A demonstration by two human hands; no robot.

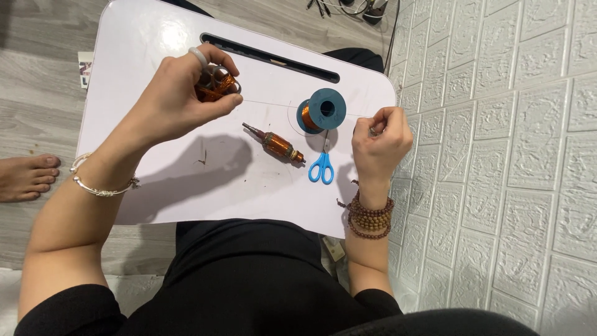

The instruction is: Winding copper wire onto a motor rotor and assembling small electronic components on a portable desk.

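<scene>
My left hand [180,93] is closed around a small copper-wound armature [214,86] held above the white lap table [161,186]. A thin wire [273,104] runs taut from it to my right hand [378,142], which pinches the wire's end at the table's right edge. Between the hands lies a blue spool of copper wire [322,111], on its side. A second copper-wound rotor with a shaft [275,144] lies flat in the middle of the table. Blue-handled scissors [322,163] rest just right of it, blades pointing toward the spool.
A long slot [273,57] runs along the table's far edge. A white brick-pattern wall [497,155] stands close on the right. A bare foot [28,177] rests on the grey wood floor at left. Cables [348,7] lie beyond the table.
</scene>
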